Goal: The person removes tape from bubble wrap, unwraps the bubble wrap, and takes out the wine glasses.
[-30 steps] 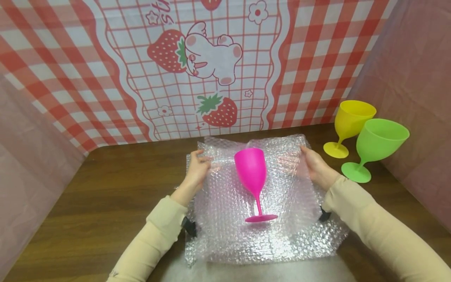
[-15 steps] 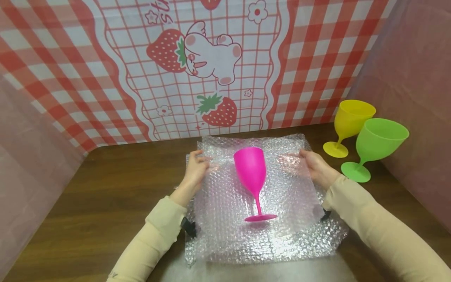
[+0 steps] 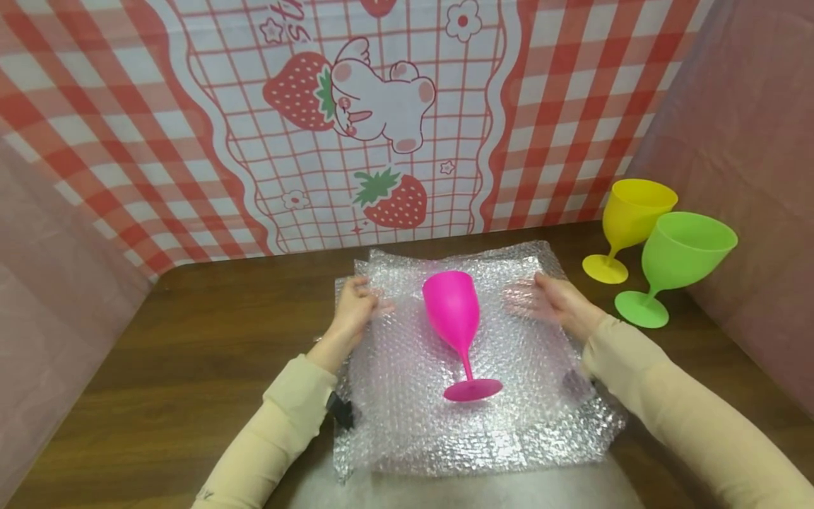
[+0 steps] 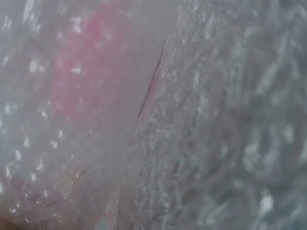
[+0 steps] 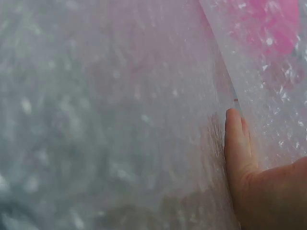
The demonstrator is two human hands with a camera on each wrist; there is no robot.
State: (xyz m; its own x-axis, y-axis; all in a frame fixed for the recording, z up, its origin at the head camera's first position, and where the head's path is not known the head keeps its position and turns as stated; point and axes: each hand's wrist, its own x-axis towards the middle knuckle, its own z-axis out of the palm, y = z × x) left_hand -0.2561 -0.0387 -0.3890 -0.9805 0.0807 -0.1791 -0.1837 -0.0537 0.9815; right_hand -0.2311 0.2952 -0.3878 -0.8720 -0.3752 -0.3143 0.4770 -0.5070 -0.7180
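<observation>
A bright pink goblet lies on its side on clear bubble wrap, its bowl toward the back and its foot toward the front. At the left edge of the upper sheet, my left hand holds the wrap, its fingertips showing faintly through the plastic. Across from it, my right hand grips the right edge, thumb at the edge and fingers spread under the sheet. In the right wrist view the thumb stands along the wrap's edge. The left wrist view is mostly blurred plastic, with pink behind it.
A yellow goblet and a green goblet stand upright at the back right of the brown wooden table. Behind the table hangs a red checked cloth. A pale sheet lies along the front, partly under the wrap.
My right hand has shifted slightly left and inward, bringing the wrap's edge with it. The pink goblet has tipped a little, showing more of its foot. My left hand has barely moved.
</observation>
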